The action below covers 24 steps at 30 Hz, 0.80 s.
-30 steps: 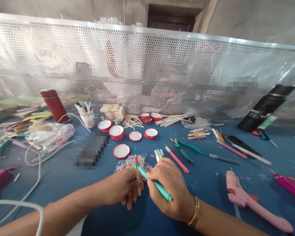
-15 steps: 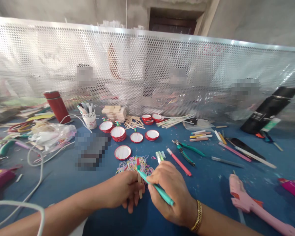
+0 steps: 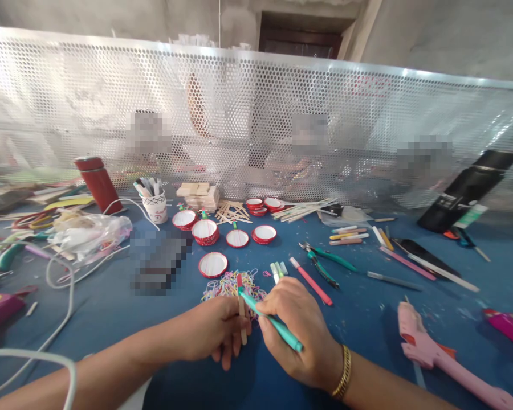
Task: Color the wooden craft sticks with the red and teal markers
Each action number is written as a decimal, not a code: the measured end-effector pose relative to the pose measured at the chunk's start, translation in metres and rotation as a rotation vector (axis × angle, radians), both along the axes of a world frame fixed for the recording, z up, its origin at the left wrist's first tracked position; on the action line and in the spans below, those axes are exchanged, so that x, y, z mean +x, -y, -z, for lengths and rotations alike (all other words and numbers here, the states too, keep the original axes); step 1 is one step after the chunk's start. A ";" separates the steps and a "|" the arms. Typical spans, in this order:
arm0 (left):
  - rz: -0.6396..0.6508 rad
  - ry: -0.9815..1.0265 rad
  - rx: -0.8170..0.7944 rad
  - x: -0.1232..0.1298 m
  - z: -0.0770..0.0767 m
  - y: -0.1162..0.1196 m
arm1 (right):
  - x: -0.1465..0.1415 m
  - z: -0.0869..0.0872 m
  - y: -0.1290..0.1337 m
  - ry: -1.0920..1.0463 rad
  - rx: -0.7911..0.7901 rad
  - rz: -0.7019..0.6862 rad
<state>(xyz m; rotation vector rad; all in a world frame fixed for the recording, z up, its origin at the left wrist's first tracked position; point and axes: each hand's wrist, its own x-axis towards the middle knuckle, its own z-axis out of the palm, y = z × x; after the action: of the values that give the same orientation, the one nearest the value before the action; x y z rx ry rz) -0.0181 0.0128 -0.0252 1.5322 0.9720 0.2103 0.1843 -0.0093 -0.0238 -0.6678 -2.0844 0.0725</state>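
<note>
Low over the near middle of the table, my left hand (image 3: 220, 329) pinches a wooden popsicle stick (image 3: 243, 330) that stands roughly upright. The stick's top is red, with a green band just below. My right hand (image 3: 297, 330) grips a teal marker (image 3: 285, 333), its tip touching the stick at the green band. Behind the stick lies a heap of small coloured rubber bands (image 3: 222, 285), partly covered by my hands. A white round lid with a red rim (image 3: 213, 265) rests just beyond the heap.
More red-rimmed lids (image 3: 205, 230) are stacked farther back. Green pliers (image 3: 318, 265) and a red marker (image 3: 312, 282) lie right of centre; a pink glue gun (image 3: 431, 350) is at the right. A white cable (image 3: 72, 285) loops on the left. A perforated metal screen (image 3: 239, 114) stands behind.
Very little differs. The marker tip and my right hand have shifted slightly at the green band, while the left hand keeps its hold on the stick.
</note>
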 end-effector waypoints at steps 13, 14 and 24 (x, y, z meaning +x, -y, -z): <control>0.005 0.004 0.023 0.001 -0.001 0.001 | 0.000 0.000 0.001 0.028 0.014 -0.007; 0.009 0.000 0.025 0.000 -0.001 0.001 | -0.001 0.000 0.001 0.028 0.007 -0.004; -0.020 -0.040 0.024 0.002 -0.004 0.003 | 0.000 -0.001 0.001 0.023 0.007 0.002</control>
<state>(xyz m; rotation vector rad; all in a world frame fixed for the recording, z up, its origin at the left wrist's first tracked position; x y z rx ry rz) -0.0164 0.0095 -0.0208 1.5543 1.0202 0.2070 0.1839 -0.0104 -0.0231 -0.6692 -2.1053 0.0565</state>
